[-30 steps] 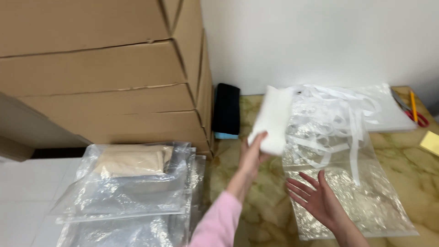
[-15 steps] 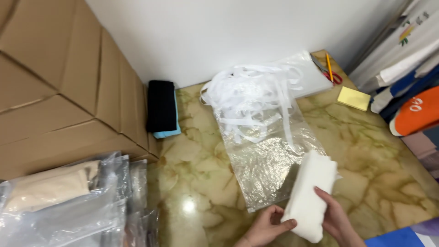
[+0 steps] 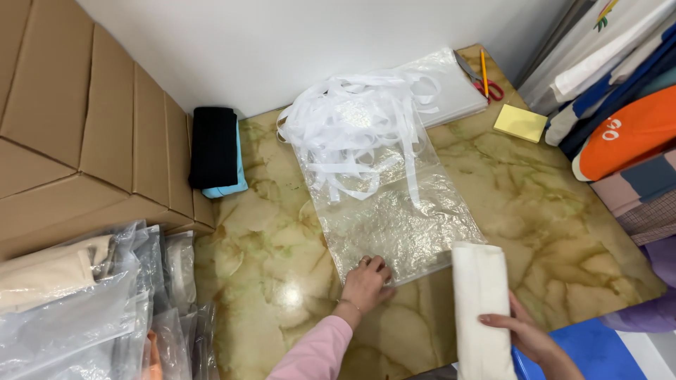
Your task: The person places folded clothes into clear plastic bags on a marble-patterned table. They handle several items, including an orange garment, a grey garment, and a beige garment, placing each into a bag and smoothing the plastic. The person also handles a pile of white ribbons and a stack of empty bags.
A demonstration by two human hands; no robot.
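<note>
The left hand point(image 3: 366, 283) has left the folded white cloth point(image 3: 482, 309) and is now pressing, fingers together, on the clear plastic bag's point(image 3: 394, 211) near edge; the right hand point(image 3: 524, 334) alone is gripping the cloth at near right, so bagging looks close.

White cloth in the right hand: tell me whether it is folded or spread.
Folded. The white cloth is a narrow, thick oblong with layered edges, held upright by the right hand.
</note>
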